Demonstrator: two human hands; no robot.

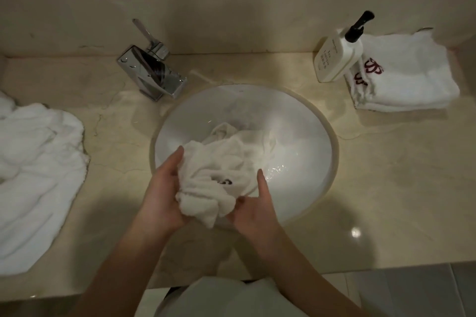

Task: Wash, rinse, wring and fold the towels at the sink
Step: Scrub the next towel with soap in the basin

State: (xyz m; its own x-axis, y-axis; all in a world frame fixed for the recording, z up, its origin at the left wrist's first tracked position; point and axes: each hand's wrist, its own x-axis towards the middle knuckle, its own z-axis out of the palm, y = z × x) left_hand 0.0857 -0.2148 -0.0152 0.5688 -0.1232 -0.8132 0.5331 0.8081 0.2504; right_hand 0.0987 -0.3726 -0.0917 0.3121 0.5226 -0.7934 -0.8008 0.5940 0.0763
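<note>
— Any lettering out there?
— The pump bottle [336, 58], upper right, carries dark print, too small to read.
— And the folded towels [404, 77] beside it?
— Red embroidered monogram, curly, not legible.

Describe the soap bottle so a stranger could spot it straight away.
Start at the round white sink set in the beige counter and look to its upper right. There the soap bottle stands against a folded white towel with red embroidery. It is the only bottle: cream, flat-sided, with a black pump.
</note>
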